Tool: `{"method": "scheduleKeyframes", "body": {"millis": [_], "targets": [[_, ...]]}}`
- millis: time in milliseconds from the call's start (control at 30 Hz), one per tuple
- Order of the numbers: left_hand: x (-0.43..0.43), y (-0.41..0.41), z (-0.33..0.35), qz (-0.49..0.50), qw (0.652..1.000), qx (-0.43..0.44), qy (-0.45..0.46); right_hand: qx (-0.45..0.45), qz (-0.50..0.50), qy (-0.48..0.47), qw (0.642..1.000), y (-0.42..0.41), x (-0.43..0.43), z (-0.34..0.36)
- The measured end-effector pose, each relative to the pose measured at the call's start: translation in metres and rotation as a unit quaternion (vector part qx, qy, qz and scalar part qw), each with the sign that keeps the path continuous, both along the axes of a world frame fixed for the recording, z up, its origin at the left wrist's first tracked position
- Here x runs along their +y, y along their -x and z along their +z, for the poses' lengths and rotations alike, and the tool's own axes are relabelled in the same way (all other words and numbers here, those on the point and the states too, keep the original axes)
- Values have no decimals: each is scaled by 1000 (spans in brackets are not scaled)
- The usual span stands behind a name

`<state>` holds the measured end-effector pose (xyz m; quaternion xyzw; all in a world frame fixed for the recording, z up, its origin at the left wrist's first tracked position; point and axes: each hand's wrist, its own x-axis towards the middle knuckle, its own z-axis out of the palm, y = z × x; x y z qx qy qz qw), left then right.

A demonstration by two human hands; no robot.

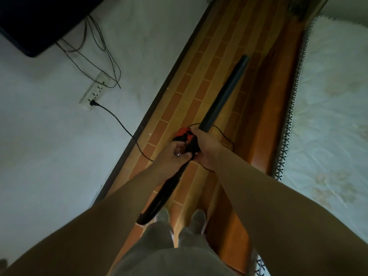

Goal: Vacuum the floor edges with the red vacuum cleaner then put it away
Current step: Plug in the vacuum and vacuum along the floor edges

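The red and black vacuum cleaner (184,136) is held above the brick-patterned floor (201,80). Its long black tube (225,92) points away from me toward the far end of the narrow strip. My left hand (175,153) grips the black handle just behind the red body. My right hand (207,148) curls round the near end of the tube where it meets the body. The vacuum's black rear part (159,198) runs back toward my feet. Its power cord (119,120) leads from a wall socket strip (93,92) to the machine.
A white wall (59,146) with a dark skirting edge (159,92) borders the floor on the left. A bed with a pale mattress (328,116) and wooden frame (264,120) lines the right. A dark screen (33,22) hangs at upper left with loose cables. My feet (179,218) stand below.
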<state>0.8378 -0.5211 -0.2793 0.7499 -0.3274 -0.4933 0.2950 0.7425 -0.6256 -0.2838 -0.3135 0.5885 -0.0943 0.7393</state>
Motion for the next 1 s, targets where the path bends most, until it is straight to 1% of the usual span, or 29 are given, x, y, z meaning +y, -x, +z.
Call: {"method": "scheduleKeyframes", "body": {"millis": [100,267,433,533,667,900,1000], "targets": [[-16,-11,-5,8,999,-42,14,0,6,-24,1000,-12,-21,-2],[-44,-38,-23,23,999,-39,0,4,23,-69,997,-42,-60,-11],[-78,-59,-48,42,999,-23,-20,47,66,-20,997,-73,-117,-25],[-95,-65,-55,57,998,-14,-20,86,90,-15,992,-89,-140,-34],[-105,-75,-65,56,998,-16,-28,107,102,-26,989,-105,-155,-41],[-115,-79,-85,163,985,20,-59,109,161,-43,980,-138,-173,-64],[-127,-85,-95,206,977,24,-56,112,183,-52,975,-156,-188,-79]]}}
